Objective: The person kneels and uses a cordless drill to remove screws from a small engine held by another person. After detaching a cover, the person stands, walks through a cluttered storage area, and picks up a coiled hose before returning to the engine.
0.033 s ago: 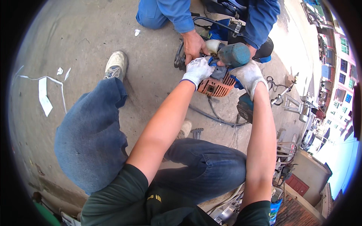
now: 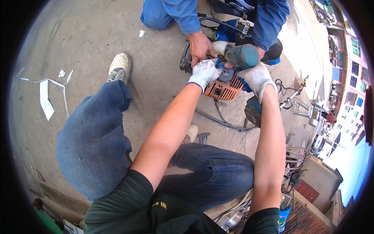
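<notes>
A small engine (image 2: 219, 92) with an orange slotted cover and grey parts sits on the concrete in front of me. My left hand (image 2: 205, 73), in a white glove, is closed at its upper left, fingers bent against the grey part. In my right hand (image 2: 256, 80), also gloved, is the grip of a teal cordless power tool (image 2: 242, 56). Its rounded rear end faces me, and its battery (image 2: 254, 111) shows beside my forearm; the working end is hidden. A co-worker's bare hand (image 2: 200, 46) reaches in beside my left hand; their other hand is mostly behind the tool.
The co-worker, in blue sleeves (image 2: 271, 23), kneels opposite me. A dark cable (image 2: 230, 125) runs over the ground below the engine. Metal frames (image 2: 306, 109) stand to the right. White paper scraps (image 2: 46, 99) lie at the left.
</notes>
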Available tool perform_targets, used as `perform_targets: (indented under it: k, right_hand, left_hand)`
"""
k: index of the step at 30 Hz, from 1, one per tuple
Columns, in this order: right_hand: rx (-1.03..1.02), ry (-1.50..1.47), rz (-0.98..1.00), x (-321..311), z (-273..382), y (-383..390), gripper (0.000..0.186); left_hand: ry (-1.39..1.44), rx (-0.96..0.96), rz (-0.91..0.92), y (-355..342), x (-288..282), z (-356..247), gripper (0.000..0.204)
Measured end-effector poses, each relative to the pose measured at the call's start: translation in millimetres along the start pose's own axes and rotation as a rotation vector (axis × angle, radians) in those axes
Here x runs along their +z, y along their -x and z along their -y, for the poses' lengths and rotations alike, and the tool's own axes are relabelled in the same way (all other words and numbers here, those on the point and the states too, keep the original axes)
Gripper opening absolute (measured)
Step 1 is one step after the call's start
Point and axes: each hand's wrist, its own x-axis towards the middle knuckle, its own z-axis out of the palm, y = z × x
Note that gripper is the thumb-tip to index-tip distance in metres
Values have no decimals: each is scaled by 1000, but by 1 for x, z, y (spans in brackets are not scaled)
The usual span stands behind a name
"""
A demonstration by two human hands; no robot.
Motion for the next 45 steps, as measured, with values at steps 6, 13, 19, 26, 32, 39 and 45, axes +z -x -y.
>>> perform_targets:
  k: [6,13,19,26,32,39,45]
  right_hand:
    - [-64,-69,45,-1,-21,-8,14]
    - [9,-124,28,1,-10,-9,17]
    - [134,46,150,-2,2,-14,24]
    - [90,94,80,4,-1,-22,16]
    - [104,60,128,0,2,-20,16]
    - [2,232,54,8,-5,-22,21]
    - [57,289,106,6,-3,-26,24]
  left_hand:
    - [61,-55,12,2,4,-3,39]
    - [57,-70,48,3,-7,-7,40]
    - [57,-144,-121,20,4,-18,46]
    - [78,-255,-152,50,19,-14,72]
    - [77,-271,-22,33,5,-13,75]
    - [180,-306,4,21,9,-4,68]
    - [164,-343,38,25,-2,-12,65]
